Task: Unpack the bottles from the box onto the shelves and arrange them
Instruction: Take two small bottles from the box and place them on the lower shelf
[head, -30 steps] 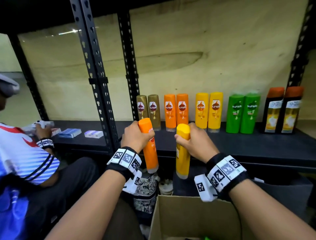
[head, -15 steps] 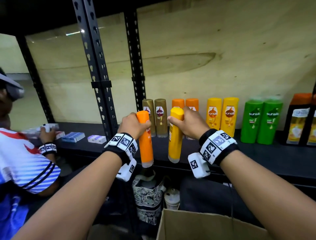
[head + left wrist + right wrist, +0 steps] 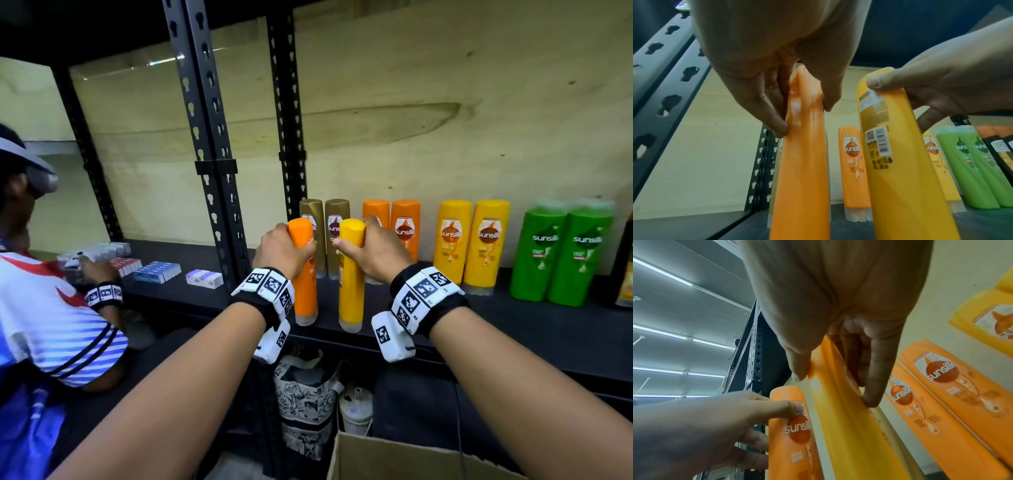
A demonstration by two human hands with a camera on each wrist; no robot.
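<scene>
My left hand [image 3: 281,248] grips an orange bottle [image 3: 304,274] near its top, cap end down, over the front of the black shelf [image 3: 513,325]. My right hand [image 3: 371,251] grips a yellow bottle [image 3: 352,277] the same way, just to its right. In the left wrist view my fingers [image 3: 777,116] pinch the orange bottle [image 3: 803,170] beside the yellow bottle [image 3: 900,162]. In the right wrist view my fingers [image 3: 871,386] curl round the yellow bottle [image 3: 849,426]. Whether the bottle bases touch the shelf I cannot tell. The cardboard box [image 3: 394,459] sits open below.
Against the back wall stand pairs of gold bottles [image 3: 325,236], orange bottles [image 3: 404,228], yellow bottles [image 3: 471,243], green bottles [image 3: 561,257] and a dark bottle at the right edge. Black uprights [image 3: 212,164] divide the shelving. Another person [image 3: 44,301] at the left handles small boxes [image 3: 157,271].
Both hands have carried their bottles up and forward from above the box to the front of the shelf, close together in front of the gold and orange pairs.
</scene>
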